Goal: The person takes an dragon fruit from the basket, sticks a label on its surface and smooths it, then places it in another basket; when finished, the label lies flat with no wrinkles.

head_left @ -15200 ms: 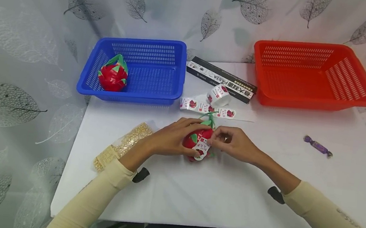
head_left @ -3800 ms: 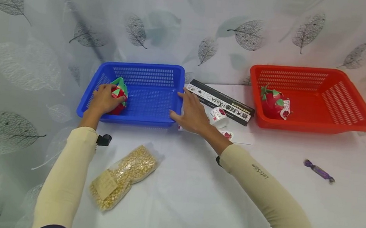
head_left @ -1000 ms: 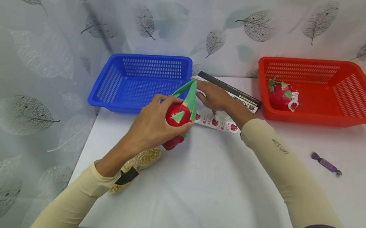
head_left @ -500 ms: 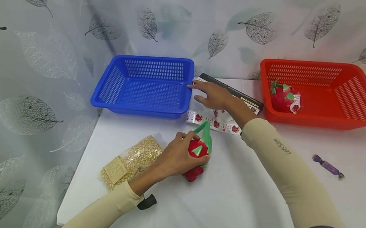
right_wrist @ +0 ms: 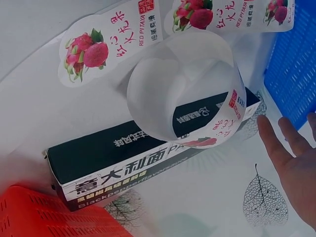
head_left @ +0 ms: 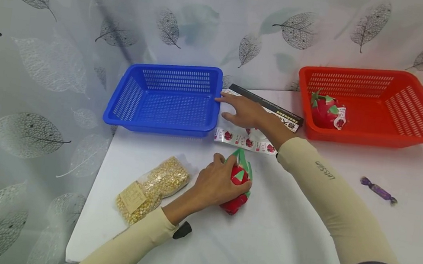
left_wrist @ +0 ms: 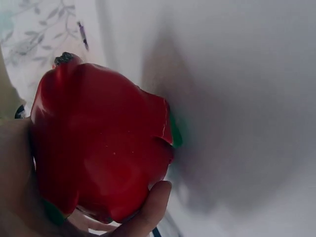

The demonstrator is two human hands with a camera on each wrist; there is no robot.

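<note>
My left hand grips a red dragon fruit with green leaf tips, low over the middle of the white table. In the left wrist view the smooth underside of this dragon fruit shows, with fingers curled round it. My right hand is spread, its fingers pointing at the right rim of the blue basket; whether they touch it cannot be told. Near that hand lie a strip of red pitaya labels and its label roll. A long pasta box lies behind, partly hidden by the hand.
The red basket at the back right holds another dragon fruit with a label on it. A bag of corn kernels lies at the left. A purple-wrapped candy lies at the right. A leaf-patterned curtain hangs behind.
The labelled dragon fruit has gone from the hands into the red basket. My left hand has taken the other from the blue basket and brought it to mid-table. My right hand has barely moved lately.
</note>
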